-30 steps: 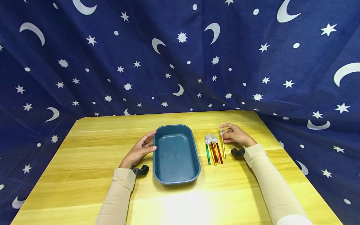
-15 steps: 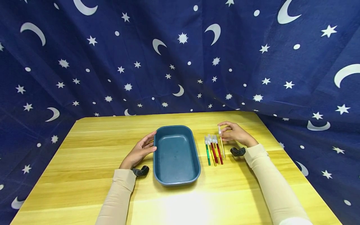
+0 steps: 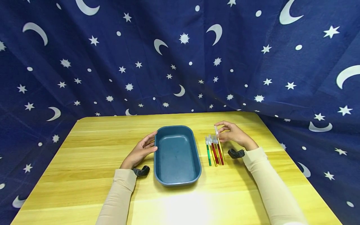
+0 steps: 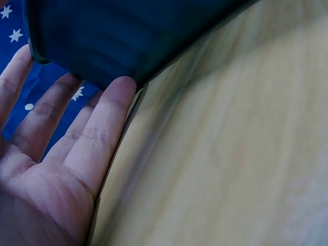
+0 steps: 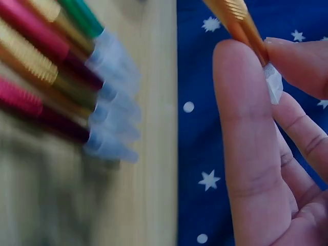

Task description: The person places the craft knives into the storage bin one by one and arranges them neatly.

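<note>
In the head view my right hand pinches a gold craft knife by its capped end, between thumb and finger. The right wrist view shows that knife's ridged gold handle with a clear cap at the fingertips. Just left of it lie several craft knives side by side, with green, red and gold handles and translucent caps. My left hand touches the left side of a dark blue rectangular tray; in the left wrist view its fingers are extended against the tray's wall.
All of this stands on a wooden table. Behind the table hangs a dark blue cloth printed with white moons and stars. A black device is strapped to each wrist, the right one close beside the knives.
My right hand has moved slightly left, bringing the gold craft knife over the edge of the row, with its capped end raised. My left hand and the tray stay in place.
</note>
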Available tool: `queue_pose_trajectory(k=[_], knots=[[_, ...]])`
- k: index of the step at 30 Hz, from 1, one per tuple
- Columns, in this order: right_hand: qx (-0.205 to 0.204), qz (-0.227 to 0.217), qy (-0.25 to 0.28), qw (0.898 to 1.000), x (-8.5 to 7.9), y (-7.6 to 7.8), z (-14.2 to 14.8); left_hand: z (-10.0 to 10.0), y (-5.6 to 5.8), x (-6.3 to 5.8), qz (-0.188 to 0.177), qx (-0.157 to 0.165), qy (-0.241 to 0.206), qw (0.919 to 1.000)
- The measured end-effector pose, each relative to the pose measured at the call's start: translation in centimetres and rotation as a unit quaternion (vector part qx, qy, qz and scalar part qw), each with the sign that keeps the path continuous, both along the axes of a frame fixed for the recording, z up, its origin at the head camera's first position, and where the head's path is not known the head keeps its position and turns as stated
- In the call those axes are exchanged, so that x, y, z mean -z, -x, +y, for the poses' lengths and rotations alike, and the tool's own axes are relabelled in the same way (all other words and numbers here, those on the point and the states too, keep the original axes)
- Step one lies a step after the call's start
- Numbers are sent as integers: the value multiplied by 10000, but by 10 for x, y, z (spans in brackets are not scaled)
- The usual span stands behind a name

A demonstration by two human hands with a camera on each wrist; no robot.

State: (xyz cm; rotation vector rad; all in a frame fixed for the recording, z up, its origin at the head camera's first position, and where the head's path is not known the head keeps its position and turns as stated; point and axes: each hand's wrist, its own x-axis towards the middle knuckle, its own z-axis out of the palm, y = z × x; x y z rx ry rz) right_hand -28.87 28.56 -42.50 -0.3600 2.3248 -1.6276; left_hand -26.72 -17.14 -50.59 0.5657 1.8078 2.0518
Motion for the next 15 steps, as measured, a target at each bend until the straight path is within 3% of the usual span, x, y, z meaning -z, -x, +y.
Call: queue_pose_trajectory(k=[15], knots=[[-34, 216, 372, 9991, -12, -15, -26, 1, 0, 1, -31, -20, 5, 10000]])
